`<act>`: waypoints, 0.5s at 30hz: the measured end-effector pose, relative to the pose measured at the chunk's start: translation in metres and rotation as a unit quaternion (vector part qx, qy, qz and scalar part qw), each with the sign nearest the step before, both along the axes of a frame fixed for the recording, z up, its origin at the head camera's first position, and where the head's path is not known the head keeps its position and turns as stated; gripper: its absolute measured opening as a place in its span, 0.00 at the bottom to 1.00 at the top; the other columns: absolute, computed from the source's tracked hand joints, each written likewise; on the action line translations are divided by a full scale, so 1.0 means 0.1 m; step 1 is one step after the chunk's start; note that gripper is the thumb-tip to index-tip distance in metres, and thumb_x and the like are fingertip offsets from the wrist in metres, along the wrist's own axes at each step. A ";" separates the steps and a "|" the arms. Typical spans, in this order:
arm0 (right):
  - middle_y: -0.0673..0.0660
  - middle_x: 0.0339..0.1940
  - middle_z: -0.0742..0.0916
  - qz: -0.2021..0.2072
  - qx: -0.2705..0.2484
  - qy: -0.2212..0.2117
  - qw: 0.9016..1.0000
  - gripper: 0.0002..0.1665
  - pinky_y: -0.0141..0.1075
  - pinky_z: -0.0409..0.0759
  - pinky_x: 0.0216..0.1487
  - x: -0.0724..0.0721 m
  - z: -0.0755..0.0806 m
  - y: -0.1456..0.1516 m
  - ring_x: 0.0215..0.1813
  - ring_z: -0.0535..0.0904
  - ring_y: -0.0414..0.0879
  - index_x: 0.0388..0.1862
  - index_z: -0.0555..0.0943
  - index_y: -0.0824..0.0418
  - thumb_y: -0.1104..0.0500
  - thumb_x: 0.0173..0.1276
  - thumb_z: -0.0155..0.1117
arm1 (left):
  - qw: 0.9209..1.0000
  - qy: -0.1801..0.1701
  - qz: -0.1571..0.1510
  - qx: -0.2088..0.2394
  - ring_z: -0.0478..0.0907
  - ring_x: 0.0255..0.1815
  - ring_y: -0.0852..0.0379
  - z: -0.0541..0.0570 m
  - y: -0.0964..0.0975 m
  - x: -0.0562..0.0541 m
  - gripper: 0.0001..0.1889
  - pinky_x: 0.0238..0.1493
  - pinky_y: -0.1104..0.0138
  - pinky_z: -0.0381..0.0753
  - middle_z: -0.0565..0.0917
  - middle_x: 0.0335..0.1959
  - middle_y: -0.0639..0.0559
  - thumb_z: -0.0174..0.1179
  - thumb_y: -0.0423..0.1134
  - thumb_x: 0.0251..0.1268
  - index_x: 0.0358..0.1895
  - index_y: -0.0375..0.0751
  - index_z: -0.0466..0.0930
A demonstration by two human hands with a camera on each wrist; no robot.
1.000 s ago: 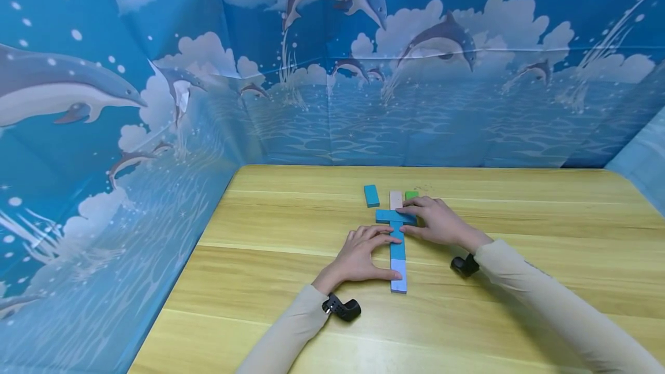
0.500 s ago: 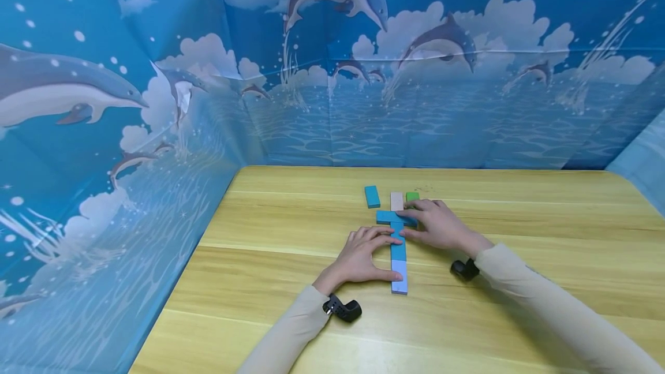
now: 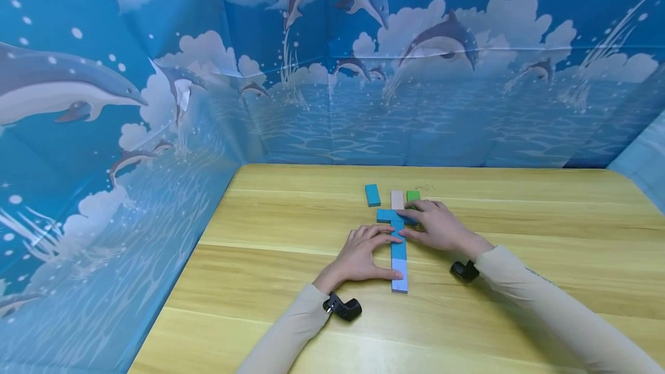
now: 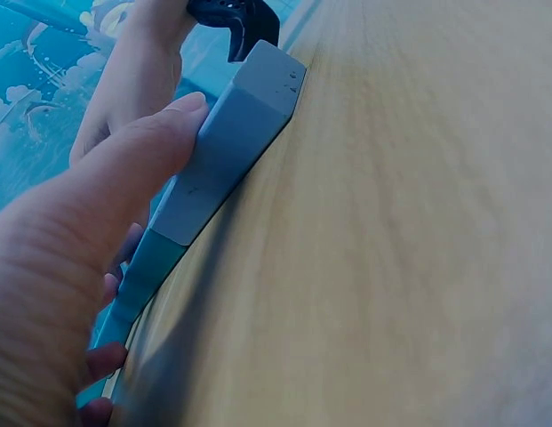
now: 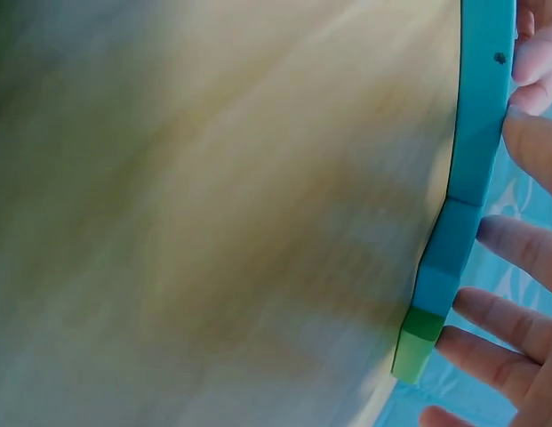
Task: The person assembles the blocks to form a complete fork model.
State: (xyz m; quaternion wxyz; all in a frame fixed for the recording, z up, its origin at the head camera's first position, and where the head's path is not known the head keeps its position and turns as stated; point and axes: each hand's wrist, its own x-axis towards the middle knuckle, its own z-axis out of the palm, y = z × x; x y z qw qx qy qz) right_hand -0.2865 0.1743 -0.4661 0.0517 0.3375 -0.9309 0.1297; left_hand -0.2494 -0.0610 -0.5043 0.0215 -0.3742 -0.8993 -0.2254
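Flat wooden blocks lie end to end on the table: a lavender block (image 3: 399, 285) nearest me, then a blue block (image 3: 398, 251) making a stem. A blue crossbar (image 3: 385, 216) lies across its far end. Beyond it sit a pale pink block (image 3: 397, 199) and, to the right, a green block (image 3: 413, 195). My left hand (image 3: 358, 258) spreads over the stem, thumb (image 4: 173, 133) on the lavender block and fingertips at the blue part. My right hand (image 3: 439, 225) has fingers on the crossbar's right part, covering some of it, and its thumb at the stem's right edge.
One more blue block (image 3: 372, 195) lies apart at the far left of the arrangement. The wooden table (image 3: 280, 212) meets a dolphin-printed sheet (image 3: 363, 120) at the back and left. Black wrist cameras hang close under both wrists.
My right hand has drawn back very slightly toward me, so more of the green block shows. The left hand and the blocks stay in place.
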 end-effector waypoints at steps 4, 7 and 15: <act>0.66 0.59 0.75 0.000 -0.006 -0.005 1.000 0.33 0.61 0.62 0.57 0.00 -0.01 0.00 0.59 0.71 0.63 0.64 0.75 0.59 0.43 0.64 0.64 | 1.000 -0.001 0.000 -0.001 0.56 0.65 0.59 0.00 0.00 0.00 0.37 0.54 0.63 0.58 0.60 0.70 0.64 0.62 0.70 0.49 0.65 0.67 0.68; 0.66 0.59 0.75 -0.001 -0.011 -0.011 1.000 0.34 0.60 0.64 0.57 -0.01 -0.01 0.00 0.58 0.71 0.63 0.64 0.75 0.61 0.43 0.64 0.64 | 1.000 -0.003 0.000 -0.001 0.56 0.65 0.59 0.00 0.00 0.00 0.37 0.54 0.63 0.58 0.59 0.70 0.64 0.62 0.70 0.49 0.65 0.67 0.68; 0.67 0.59 0.75 -0.012 -0.011 -0.023 1.000 0.37 0.61 0.61 0.59 -0.02 -0.01 -0.01 0.60 0.70 0.62 0.64 0.73 0.66 0.43 0.65 0.64 | 1.000 -0.006 0.002 -0.001 0.56 0.65 0.59 0.01 0.00 0.00 0.37 0.54 0.63 0.58 0.59 0.70 0.64 0.61 0.70 0.49 0.65 0.68 0.67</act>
